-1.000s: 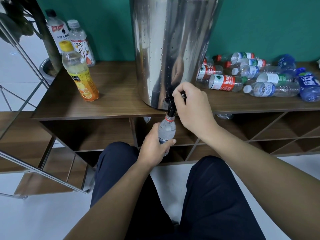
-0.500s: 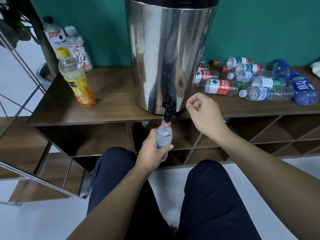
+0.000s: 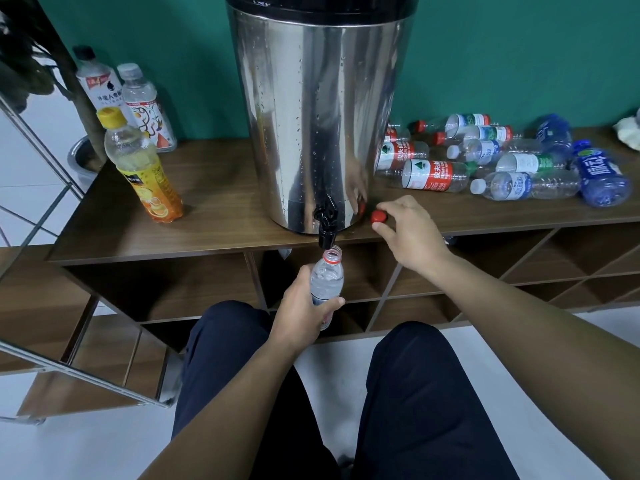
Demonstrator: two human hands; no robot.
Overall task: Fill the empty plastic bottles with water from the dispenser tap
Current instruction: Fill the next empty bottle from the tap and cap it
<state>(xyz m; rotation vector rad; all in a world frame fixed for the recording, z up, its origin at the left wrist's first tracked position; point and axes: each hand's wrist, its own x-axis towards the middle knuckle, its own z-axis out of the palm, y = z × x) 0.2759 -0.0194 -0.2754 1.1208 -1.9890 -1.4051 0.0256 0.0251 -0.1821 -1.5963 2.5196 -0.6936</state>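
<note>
Left hand (image 3: 300, 308) gripped the bottle (image 3: 327, 285) around its lower body, fingers curled round it, thumb across the front. Bottle was upright, uncapped, held just below the tap (image 3: 326, 226) and a little to its right; mouth near the spout, not touching. Water level not readable through the clear wall.

Right hand (image 3: 410, 233) rested at the front edge of the worktop (image 3: 221, 216), just right of the dispenser (image 3: 320, 116). Thumb and forefinger pinched a red cap (image 3: 379, 216), which sat on or just above the wood; contact could not be told.

Dispenser: steel drum, black lid rim, droplets on its wall, standing at the front middle of the worktop with the black tap overhanging the edge.

Left of the dispenser, three capped bottles stood upright: an orange-label bottle (image 3: 143, 168) with yellow cap near the front, and two white-label ones (image 3: 121, 95) against the green wall (image 3: 502, 57).

Right of the dispenser lay a pile of bottles (image 3: 485, 157) on their sides, red, green and blue labels, most capped, several touching.

Open shelf compartments (image 3: 166, 289) ran under the worktop. Person's knees in dark trousers (image 3: 415, 393) sat below the hands, over a white floor.
</note>
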